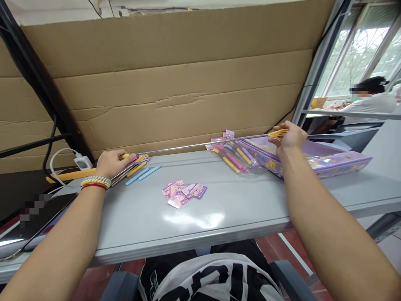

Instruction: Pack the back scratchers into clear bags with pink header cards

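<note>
A long thin metal rod stretches across the back of the table between my two hands. My right hand is closed on the yellow hand-shaped piece at its right end, above the purple box. At the left, my left hand is closed around the yellow end of the rod, beside other metal rods with yellow parts. Two light blue sticks lie just right of it. Small pink cards are piled mid-table. Packaged pink, yellow and blue sticks lie against the box.
A phone lies at the left table edge, near a white charger and cable. A cardboard panel stands behind the table. Another person sits beyond the frame at the right.
</note>
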Available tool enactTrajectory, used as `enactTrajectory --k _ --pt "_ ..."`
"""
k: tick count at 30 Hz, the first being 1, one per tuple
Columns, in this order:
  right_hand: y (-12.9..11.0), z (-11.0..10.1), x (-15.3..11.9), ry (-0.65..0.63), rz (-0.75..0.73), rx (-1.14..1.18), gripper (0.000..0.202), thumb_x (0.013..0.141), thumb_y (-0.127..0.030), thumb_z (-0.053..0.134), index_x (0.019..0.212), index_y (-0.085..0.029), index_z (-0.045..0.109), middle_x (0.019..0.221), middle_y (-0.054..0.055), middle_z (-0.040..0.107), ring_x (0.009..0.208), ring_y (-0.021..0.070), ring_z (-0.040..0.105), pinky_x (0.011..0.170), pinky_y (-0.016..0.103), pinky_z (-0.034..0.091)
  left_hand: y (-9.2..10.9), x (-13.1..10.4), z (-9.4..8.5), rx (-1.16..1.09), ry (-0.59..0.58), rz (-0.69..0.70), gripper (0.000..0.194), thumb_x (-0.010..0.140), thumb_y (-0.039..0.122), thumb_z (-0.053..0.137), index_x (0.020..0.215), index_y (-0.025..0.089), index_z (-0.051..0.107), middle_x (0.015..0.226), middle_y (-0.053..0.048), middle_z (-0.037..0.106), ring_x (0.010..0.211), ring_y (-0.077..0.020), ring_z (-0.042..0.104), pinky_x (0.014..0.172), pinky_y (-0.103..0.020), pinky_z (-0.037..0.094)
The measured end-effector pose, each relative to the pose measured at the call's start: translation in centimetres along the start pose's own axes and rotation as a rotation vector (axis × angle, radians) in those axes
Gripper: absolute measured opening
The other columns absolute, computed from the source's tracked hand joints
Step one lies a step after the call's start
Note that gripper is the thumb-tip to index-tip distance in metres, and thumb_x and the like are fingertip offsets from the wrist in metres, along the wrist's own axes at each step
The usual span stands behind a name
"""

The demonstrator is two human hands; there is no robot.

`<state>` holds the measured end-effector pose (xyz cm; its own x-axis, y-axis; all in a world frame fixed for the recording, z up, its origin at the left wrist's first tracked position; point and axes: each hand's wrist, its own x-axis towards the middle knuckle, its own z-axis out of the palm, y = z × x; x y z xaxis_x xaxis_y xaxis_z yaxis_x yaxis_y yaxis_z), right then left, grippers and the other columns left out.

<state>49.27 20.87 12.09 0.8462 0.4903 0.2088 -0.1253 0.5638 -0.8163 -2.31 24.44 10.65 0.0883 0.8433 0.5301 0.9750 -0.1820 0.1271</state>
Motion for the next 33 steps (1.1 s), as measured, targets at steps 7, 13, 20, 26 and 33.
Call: enactTrajectory --k 7,13,20,26,33 --pt "0.6 0.2 0.1 0.045 0.019 -0.021 0.021 0.084 -0.024 0.046 0.067 -0.015 0.054 0.066 0.001 0.054 0.052 0.0095 0.053 0.041 0.02 0.046 1.4 -0.2 -0.5 0.039 -0.013 -0.004 0.05 0.079 0.063 0.038 0.078 0.021 0.065 0.081 -0.01 0.069 0.078 -0.0249 0.06 0.061 -0.03 0.036" --pt "-0.3 0.2 0.1 0.029 -0.031 -0.031 0.025 0.083 -0.016 0.042 0.061 -0.014 0.053 0.06 0.003 0.054 0.049 0.0089 0.054 0.038 0.017 0.041 1.2 -0.4 -1.9 0.174 -0.09 -0.03 0.053 0.081 0.062 0.031 0.067 0.022 0.063 0.073 -0.011 0.068 0.077 -0.0283 0.061 0.055 -0.031 0.03" --pt "1.0 3.4 -6.4 -0.496 0.031 -0.318 0.014 0.08 -0.016 0.052 0.067 -0.015 0.056 0.053 0.004 0.059 0.039 0.0144 0.057 0.034 0.025 0.046 8.8 -1.7 -2.2 0.251 -0.136 0.107 0.058 0.086 0.06 0.025 0.071 0.021 0.065 0.077 -0.01 0.071 0.079 -0.029 0.064 0.054 -0.031 0.03" --pt "3.2 5.4 -17.0 -1.076 -0.147 -0.282 0.031 0.086 -0.052 0.051 0.083 -0.021 0.05 0.059 0.0 0.06 0.044 0.0152 0.062 0.036 0.023 0.046 16.9 -5.3 -0.5 0.181 -0.058 0.249 0.071 0.091 0.06 0.013 0.076 0.016 0.067 0.07 -0.016 0.068 0.068 -0.0279 0.065 0.052 -0.033 0.031" --pt "3.5 4.5 -15.7 -1.211 -0.428 -0.532 0.02 0.09 -0.039 0.046 0.085 -0.02 0.049 0.068 0.001 0.062 0.047 0.0102 0.057 0.045 0.021 0.042 15.7 -5.1 0.5 0.12 -0.037 0.309 0.062 0.092 0.06 0.02 0.076 0.017 0.063 0.07 -0.012 0.068 0.067 -0.0253 0.064 0.05 -0.032 0.024"
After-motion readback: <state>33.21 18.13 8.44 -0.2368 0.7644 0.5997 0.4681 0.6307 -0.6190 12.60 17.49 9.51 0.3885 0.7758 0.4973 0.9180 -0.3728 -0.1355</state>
